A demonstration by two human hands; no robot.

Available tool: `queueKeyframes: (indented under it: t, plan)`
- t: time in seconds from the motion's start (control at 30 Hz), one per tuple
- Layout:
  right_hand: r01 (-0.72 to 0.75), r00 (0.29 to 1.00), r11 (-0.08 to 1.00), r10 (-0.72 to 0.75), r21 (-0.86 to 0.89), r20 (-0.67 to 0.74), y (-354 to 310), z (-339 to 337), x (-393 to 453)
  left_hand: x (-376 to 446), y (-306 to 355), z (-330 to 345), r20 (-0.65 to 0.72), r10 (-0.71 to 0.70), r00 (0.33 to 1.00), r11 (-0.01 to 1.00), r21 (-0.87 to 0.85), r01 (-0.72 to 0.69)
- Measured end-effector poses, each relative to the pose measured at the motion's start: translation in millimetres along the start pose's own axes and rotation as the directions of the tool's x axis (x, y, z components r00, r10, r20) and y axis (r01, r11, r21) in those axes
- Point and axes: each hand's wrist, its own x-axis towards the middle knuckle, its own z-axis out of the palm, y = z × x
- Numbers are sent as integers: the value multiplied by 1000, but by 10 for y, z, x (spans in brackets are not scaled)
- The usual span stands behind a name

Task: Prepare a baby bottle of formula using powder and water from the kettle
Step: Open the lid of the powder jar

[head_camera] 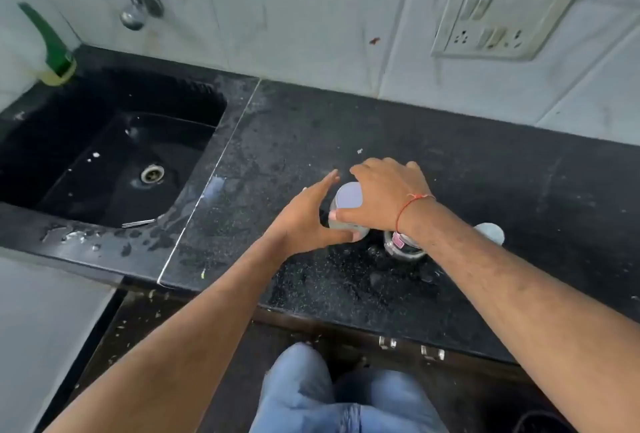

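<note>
Both hands on a lidded container at the counter; formula not visibly mixed yet.

We find the right hand point(384, 198) draped over the pale lid point(349, 195) of a clear container point(346, 221), fingers curled on its rim, while the left hand point(304, 221) cups the container's side, thumb under, fingers spread wide rather than clamped. Whether this is the powder tub or the bottle we cannot tell, nor whether the lid is going on or off. Just right of the grip, partly under the right wrist, stands a second clear vessel point(403, 249); beyond it lies a pale cap point(491, 232). All rest on the black counter point(485, 172). Well left sits the sink point(52, 162). No kettle appears, so we judge pouring water outstanding.
</note>
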Motion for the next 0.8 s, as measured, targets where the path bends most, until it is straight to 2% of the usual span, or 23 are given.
queueKeyframes:
  t: [0.1,0.23,0.4,0.6,0.8]
  plan:
    - [30,998,997,-35,-73,-60,-10,172,110,117,-76,36,-53,84,995,996,-20,-85]
    - [47,986,996,-59,-73,-159,-24,303,120,153,-190,147,-81,169,982,985,-27,-171]
    - [44,976,998,-51,-36,-210,-34,415,103,162,-326,294,-163,193,968,976,-74,-207]
    - [33,964,998,-45,-49,-263,-78,491,-73,84,-381,368,-185,266,946,962,-16,-274]
    - [7,952,1000,-6,2,-305,-196,700,-403,-180,-370,524,-268,285,920,956,17,-291]
